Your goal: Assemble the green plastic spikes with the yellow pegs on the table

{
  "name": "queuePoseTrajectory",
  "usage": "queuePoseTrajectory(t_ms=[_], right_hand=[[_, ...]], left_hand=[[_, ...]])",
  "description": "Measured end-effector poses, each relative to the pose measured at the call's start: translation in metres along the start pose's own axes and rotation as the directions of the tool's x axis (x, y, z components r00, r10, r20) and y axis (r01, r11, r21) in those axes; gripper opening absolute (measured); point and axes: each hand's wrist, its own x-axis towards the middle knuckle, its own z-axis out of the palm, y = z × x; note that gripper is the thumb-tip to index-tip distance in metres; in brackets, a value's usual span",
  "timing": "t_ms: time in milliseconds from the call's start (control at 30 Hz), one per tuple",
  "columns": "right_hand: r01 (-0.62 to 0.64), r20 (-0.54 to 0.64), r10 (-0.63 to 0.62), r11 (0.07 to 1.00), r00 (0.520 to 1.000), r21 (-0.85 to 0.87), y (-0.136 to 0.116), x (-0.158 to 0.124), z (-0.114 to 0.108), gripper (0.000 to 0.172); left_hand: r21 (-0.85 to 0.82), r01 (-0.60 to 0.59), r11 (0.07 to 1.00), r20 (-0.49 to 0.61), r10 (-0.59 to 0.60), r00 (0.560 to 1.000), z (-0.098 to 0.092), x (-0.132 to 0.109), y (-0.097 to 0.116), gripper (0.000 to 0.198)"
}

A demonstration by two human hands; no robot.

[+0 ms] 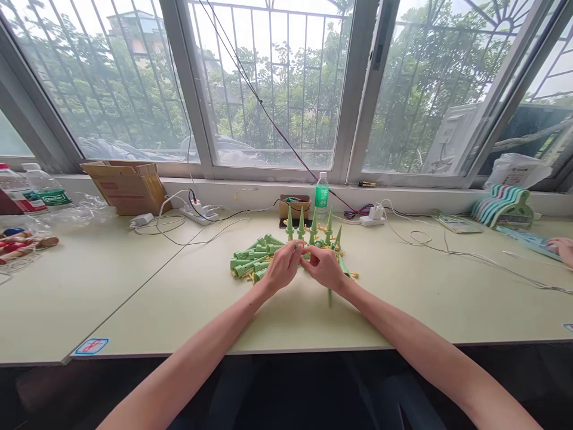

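Note:
My left hand (285, 264) and my right hand (325, 266) meet over the middle of the table, fingers pinched together. What lies between the fingertips is too small and covered to name. Left of my left hand lies a pile of green plant watering spikes (247, 263) with yellow-orange valve pieces among them. Just behind my hands several green spikes (314, 224) stand upright with their points up. A green pointed tip (330, 297) shows below my right hand; I cannot tell whether it is held. More green and yellow parts (353, 275) lie right of that hand.
Behind the spikes stand a small cardboard box (294, 206) and a green-labelled bottle (322, 192). Cables and power strips (199, 210) run along the back. A larger carton (125, 186) is at back left, hangers (504, 206) at right. Another person's hand (563, 248) reaches in at far right.

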Motion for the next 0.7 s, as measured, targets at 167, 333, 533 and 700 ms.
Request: queuePoseTrajectory(t_ms=[167, 333, 533, 700], right_hand=[[-0.002, -0.01, 0.001, 0.999, 1.0, -0.038, 0.0, 0.0, 0.0, 0.02], [0.034, -0.015, -0.034, 0.999, 0.999, -0.013, 0.002, 0.001, 0.001, 0.02], [0.008, -0.083, -0.002, 0.998, 0.997, 0.068, 0.001, 0.001, -0.001, 0.025], [0.039, -0.036, -0.038, 0.999, 0.999, 0.023, -0.003, 0.0, 0.002, 0.024]], left_hand=[[-0.056, -0.037, 0.998, 0.042, 0.039, 0.998, 0.002, -0.001, 0.003, 0.026], [-0.042, 0.001, 0.999, 0.046, 0.0, 0.999, 0.003, -0.003, 0.004, 0.024], [0.019, 0.265, 0.964, -0.101, -0.262, 0.96, -0.033, 0.016, -0.007, 0.028], [0.126, 0.496, 0.859, -0.086, -0.489, 0.868, -0.077, 0.046, -0.045, 0.027]])
